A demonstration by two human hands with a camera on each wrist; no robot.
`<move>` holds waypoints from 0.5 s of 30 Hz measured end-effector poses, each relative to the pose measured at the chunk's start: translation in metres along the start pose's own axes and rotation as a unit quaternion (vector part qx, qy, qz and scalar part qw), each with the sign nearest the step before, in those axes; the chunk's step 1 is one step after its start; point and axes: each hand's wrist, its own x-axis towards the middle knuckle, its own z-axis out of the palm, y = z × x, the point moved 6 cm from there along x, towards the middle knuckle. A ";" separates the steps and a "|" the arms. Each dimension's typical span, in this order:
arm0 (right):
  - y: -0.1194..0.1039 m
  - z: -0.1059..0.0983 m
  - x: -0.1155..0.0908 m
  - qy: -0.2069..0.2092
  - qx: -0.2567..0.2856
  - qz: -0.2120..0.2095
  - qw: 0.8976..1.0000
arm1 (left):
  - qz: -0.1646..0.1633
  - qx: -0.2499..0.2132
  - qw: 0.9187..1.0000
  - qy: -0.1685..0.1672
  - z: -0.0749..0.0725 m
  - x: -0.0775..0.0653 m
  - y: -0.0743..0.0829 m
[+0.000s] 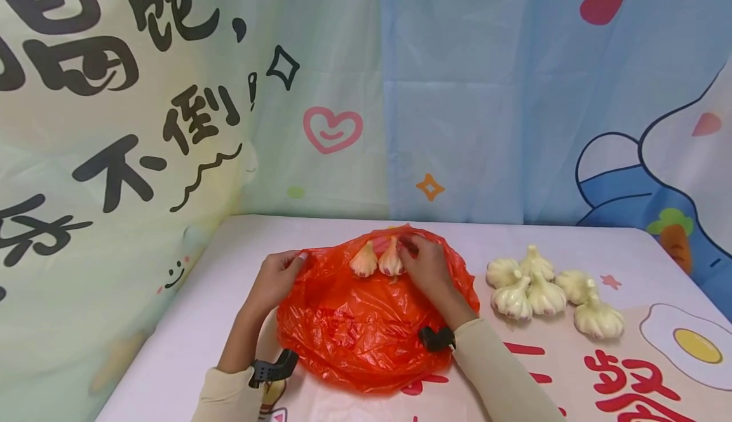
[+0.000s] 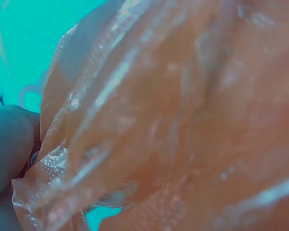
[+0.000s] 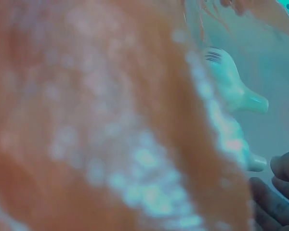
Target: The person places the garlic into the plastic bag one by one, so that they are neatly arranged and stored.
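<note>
A crinkled red plastic bag (image 1: 366,320) lies spread on the table with its mouth open. My left hand (image 1: 280,279) pinches the bag's left rim between thumb and fingers; the left wrist view shows the thumb (image 2: 12,149) against the film. Two garlic bulbs, one on the left (image 1: 364,260) and one on the right (image 1: 391,258), sit side by side inside the bag's far part. My right hand (image 1: 427,266) is in the bag beside the right bulb. In the right wrist view its fingers (image 3: 272,199) are near a bulb's stem, and the bag film hides much.
To the right of the bag, several white garlic bulbs (image 1: 546,292) stand in a cluster on the printed tablecloth (image 1: 469,371). A patterned curtain (image 1: 457,91) hangs behind the table's far edge.
</note>
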 end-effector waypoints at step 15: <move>-0.008 -0.020 -0.008 0.000 -0.003 -0.019 1.000 | -0.002 -0.004 1.000 0.000 0.000 0.002 -0.002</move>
